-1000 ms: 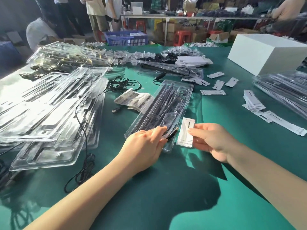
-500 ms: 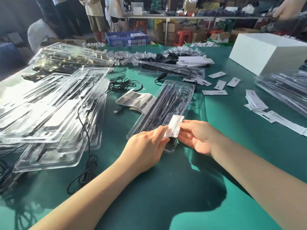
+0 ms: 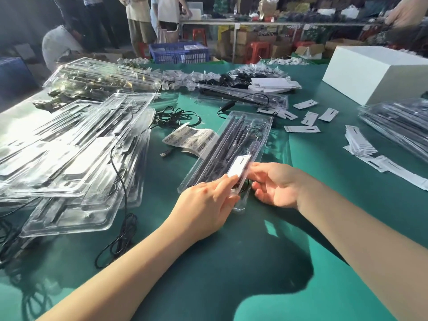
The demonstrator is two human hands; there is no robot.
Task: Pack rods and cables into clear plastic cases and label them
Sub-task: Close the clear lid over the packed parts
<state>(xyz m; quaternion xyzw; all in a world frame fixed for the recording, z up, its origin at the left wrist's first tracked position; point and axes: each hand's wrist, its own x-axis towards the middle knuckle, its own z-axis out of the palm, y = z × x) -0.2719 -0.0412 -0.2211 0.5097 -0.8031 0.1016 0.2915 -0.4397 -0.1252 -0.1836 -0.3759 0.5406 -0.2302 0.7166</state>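
Now both hands (image 3: 203, 205) (image 3: 275, 184) pinch label (image 3: 238, 166) on clear case (image 3: 245, 135).

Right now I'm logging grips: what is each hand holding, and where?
Both hands, left hand and right hand, pinch the white label card at its near end.

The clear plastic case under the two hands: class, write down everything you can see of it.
The clear plastic case is long, narrow and see-through, with moulded channels. It lies flat on the green table, running away from the person and slanting right. Thin dark rods and a thin cable lie inside. At its near end, the left hand and right hand hold a small white label against it.
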